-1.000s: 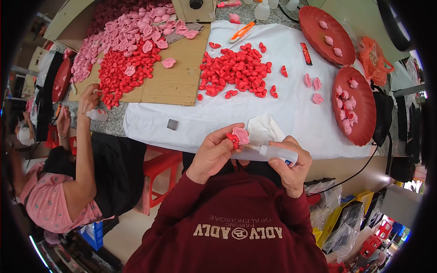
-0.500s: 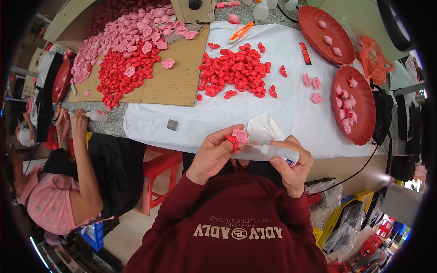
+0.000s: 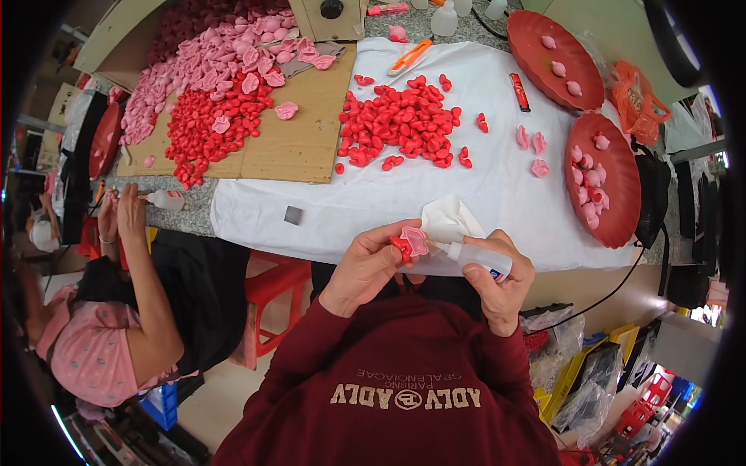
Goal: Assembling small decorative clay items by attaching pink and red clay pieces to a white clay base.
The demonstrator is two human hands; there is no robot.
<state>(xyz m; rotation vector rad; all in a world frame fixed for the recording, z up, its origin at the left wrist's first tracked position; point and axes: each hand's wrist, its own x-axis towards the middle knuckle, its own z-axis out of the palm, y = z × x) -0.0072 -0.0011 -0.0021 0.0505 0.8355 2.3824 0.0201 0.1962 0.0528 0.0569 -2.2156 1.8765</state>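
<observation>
Between the thumb and fingers of my left hand (image 3: 370, 264) is a small two-part piece: a hollow pink shell (image 3: 415, 240) joined or pressed to a glossy red part (image 3: 402, 247). The shell's open side faces up and right. My right hand (image 3: 501, 283) is closed around a translucent white squeeze bottle (image 3: 483, 259), tilted so its thin nozzle points left at the shell's rim. Whether the tip touches the shell is too small to tell. Both hands are over the table's near edge, beside a folded white cloth or tissue (image 3: 452, 220).
A heap of red pieces (image 3: 400, 124) lies on the white cloth (image 3: 311, 233). Left of it, pink and red pieces cover cardboard (image 3: 291, 147). Red trays (image 3: 622, 179) holding pink pieces stand right. An orange cutter (image 3: 410, 56) lies behind. A co-worker's hand (image 3: 132, 213) works at far left.
My left hand has turned the piece slightly, and the pink shell sits a little farther right and lower. The bottle has barely moved. The co-worker's hands and body have shifted slightly.
</observation>
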